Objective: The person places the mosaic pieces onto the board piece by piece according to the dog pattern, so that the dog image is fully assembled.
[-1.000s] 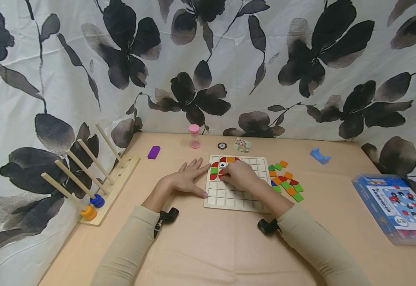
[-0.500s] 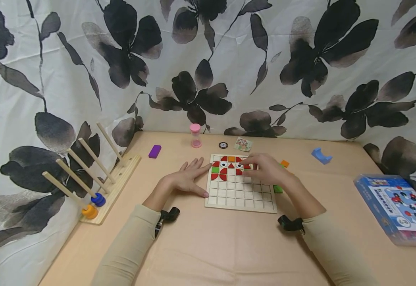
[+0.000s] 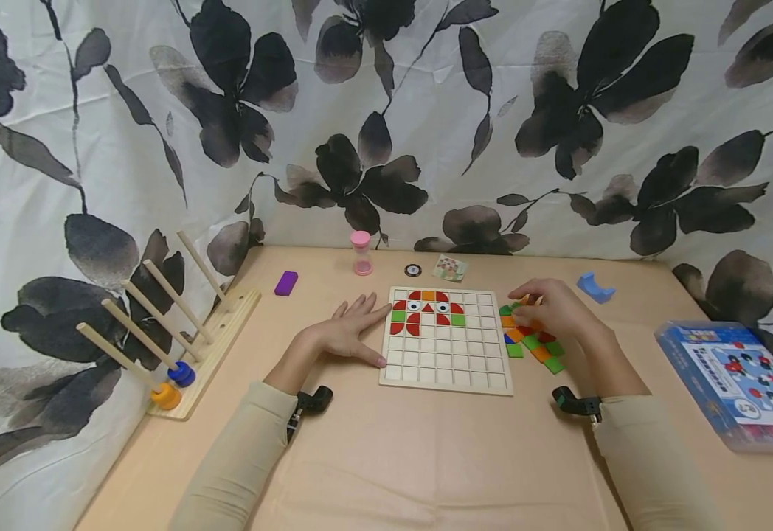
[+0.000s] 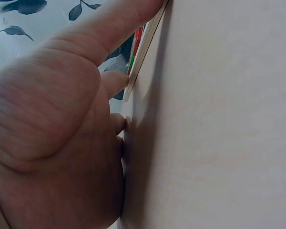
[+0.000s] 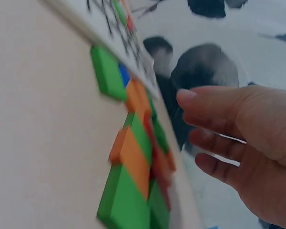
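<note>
At the frame's centre-right, the right grip (image 3: 559,313) (relaxed and empty) hovers above the coloured tiles (image 3: 541,355); the left grip (image 3: 349,332), outspread, touches the grid board (image 3: 436,361) at its left edge.

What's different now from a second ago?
The right hand moved off the board, rightward to the loose tiles. A green tile now shows on the board where that hand was. The left hand and board stayed put.
</note>
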The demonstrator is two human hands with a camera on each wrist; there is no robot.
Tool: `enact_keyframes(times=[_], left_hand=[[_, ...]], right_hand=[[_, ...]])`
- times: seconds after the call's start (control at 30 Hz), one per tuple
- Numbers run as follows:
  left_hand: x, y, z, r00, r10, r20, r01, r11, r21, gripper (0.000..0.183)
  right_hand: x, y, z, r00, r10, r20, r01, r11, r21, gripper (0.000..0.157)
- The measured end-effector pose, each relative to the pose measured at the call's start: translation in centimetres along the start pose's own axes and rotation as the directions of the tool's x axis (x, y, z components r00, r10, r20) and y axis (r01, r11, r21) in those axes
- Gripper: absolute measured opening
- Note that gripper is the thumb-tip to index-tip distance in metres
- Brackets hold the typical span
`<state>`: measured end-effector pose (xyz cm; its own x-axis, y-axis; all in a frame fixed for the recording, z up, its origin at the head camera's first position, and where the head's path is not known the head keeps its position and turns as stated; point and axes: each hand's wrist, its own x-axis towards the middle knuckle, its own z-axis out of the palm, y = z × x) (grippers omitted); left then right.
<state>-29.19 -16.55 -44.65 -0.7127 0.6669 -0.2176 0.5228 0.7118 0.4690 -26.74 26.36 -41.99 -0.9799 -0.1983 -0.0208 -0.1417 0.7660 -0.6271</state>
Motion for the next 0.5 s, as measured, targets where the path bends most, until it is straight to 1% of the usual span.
enact_keyframes(times=[0.1, 0.2, 0.37, 0.5], left_hand=[[0.0, 0.0, 0.0, 1.0, -0.003, 0.001, 0.003, 1.0, 0.0, 0.112], [0.1, -0.1, 0.1, 1.0, -0.008, 0.004, 0.008, 1.0, 0.004, 0.112], [0.1, -0.1, 0.1, 1.0, -0.009, 0.005, 0.009, 1.0, 0.013, 0.113], [0.0, -0.1, 0.1, 1.0, -0.014, 0.002, 0.014, 1.0, 0.008, 0.114]], right_hand=[[0.0, 1.1, 0.0, 0.998, 0.05, -0.032, -0.05, 0.999, 0.005, 0.034], [0.0, 1.9, -0.1, 0.997, 0.066, -0.046, -0.067, 0.998, -0.014, 0.036], [0.1, 2.9, 0.0, 0.999, 0.022, -0.035, -0.025, 0.996, -0.085, 0.04], [0.4, 3.5, 0.2, 1.0, -0.005, -0.014, 0.004, 0.993, -0.116, 0.042]])
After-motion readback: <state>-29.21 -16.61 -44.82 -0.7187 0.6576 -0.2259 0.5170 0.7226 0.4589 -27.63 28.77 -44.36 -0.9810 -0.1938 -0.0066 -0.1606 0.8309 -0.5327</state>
